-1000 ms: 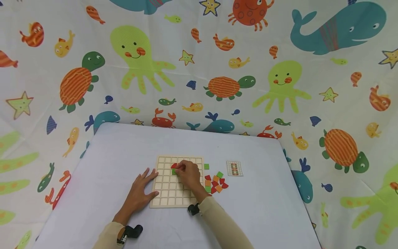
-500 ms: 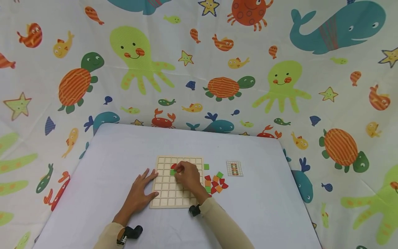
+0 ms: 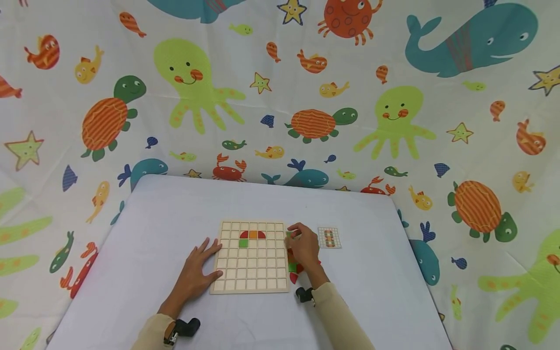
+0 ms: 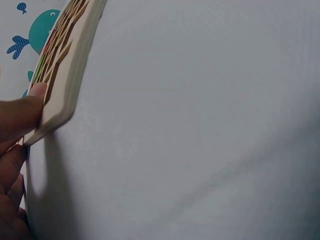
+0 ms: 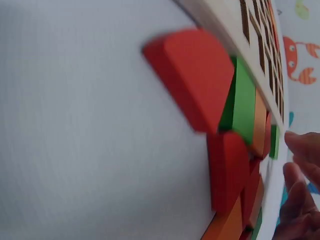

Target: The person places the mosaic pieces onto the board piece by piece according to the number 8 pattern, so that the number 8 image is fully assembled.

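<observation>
A wooden grid board (image 3: 258, 273) lies on the white table. Set in it are an orange square (image 3: 253, 235) between two red quarter-round tiles (image 3: 261, 235), and a green square (image 3: 243, 243) just below the left red one. My left hand (image 3: 194, 270) rests with spread fingers along the board's left edge, its thumb (image 4: 37, 91) over the rim. My right hand (image 3: 305, 245) hovers beyond the right edge, by a loose green square (image 5: 274, 142). Its fingers are bent but stand apart from that tile in the right wrist view, and nothing shows between them.
Several loose red, green and orange tiles (image 5: 227, 167) lie right of the board, partly hidden by the right hand in the head view. Farther right is a small pattern card (image 3: 329, 237). A printed sea-animal cloth (image 3: 280, 73) hangs behind the table (image 3: 183, 199).
My right hand has moved right, off the board to the loose tiles. It uncovered the orange square and the second red tile in the grid. My left hand has stayed in place.
</observation>
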### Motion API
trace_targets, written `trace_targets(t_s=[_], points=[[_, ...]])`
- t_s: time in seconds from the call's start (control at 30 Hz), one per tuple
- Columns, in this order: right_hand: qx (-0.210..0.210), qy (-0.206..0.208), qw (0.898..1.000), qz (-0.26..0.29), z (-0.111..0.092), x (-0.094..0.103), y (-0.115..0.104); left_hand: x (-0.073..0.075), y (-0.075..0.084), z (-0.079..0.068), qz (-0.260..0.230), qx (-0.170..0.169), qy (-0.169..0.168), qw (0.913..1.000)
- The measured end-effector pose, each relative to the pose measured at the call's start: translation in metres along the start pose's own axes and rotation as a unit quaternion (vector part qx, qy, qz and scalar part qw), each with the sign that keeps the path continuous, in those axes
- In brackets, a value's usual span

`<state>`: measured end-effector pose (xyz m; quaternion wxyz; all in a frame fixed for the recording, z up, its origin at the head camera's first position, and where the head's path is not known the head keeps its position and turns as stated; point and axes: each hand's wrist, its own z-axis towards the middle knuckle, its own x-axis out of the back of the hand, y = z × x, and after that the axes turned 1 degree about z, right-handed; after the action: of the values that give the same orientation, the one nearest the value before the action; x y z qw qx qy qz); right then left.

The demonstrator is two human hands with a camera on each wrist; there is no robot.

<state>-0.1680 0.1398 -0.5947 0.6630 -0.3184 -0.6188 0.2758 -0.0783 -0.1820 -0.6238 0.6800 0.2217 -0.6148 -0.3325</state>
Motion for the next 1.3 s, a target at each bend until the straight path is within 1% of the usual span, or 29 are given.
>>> trace_targets(t_s=[0.07,0.13,0.23,0.37,0.47,0.7,0.87,0.97,1.03,1.17,1.23,1.3], points=[[-0.022,0.01,0.999,-0.025,0.002,0.006,0.005,0.0,0.0,-0.001,-0.003,0.0,0.0,1.0],[-0.033,0.003,0.998,-0.048,0.004,0.01,0.009,-0.001,-0.001,-0.002,-0.002,0.001,0.0,1.0],[-0.035,-0.007,0.996,-0.076,0.005,0.012,0.012,-0.001,-0.001,-0.003,-0.001,0.003,-0.001,1.0],[-0.038,-0.013,0.995,-0.093,0.007,0.009,0.014,-0.001,0.0,-0.002,-0.004,0.014,-0.01,0.9998],[-0.042,-0.016,0.995,-0.092,0.009,0.008,0.015,-0.001,0.0,-0.002,-0.006,0.02,-0.017,0.9997],[-0.032,-0.021,0.999,-0.036,0.01,0.008,0.016,0.0,0.001,-0.001,-0.002,0.021,-0.018,0.9996],[0.002,-0.009,1.0,0.011,0.007,0.007,0.014,0.001,0.001,-0.002,0.0,0.015,-0.014,0.9998],[0.029,-0.021,0.998,0.047,0.004,0.004,0.008,0.001,0.001,-0.002,0.0,0.012,-0.012,0.9999],[0.044,-0.035,0.997,0.06,0.001,0.0,0.002,0.001,0.001,-0.002,0.0,0.011,-0.011,0.9999],[0.072,-0.057,0.993,0.068,-0.003,-0.012,-0.009,0.001,0.001,-0.002,0.0,0.012,-0.012,0.9999],[0.074,-0.065,0.993,0.063,-0.005,-0.02,-0.013,0.001,0.001,-0.002,0.0,0.013,-0.012,0.9999],[0.064,-0.076,0.993,0.063,-0.008,-0.027,-0.016,0.0,0.0,-0.002,0.003,0.013,-0.012,0.9998]])
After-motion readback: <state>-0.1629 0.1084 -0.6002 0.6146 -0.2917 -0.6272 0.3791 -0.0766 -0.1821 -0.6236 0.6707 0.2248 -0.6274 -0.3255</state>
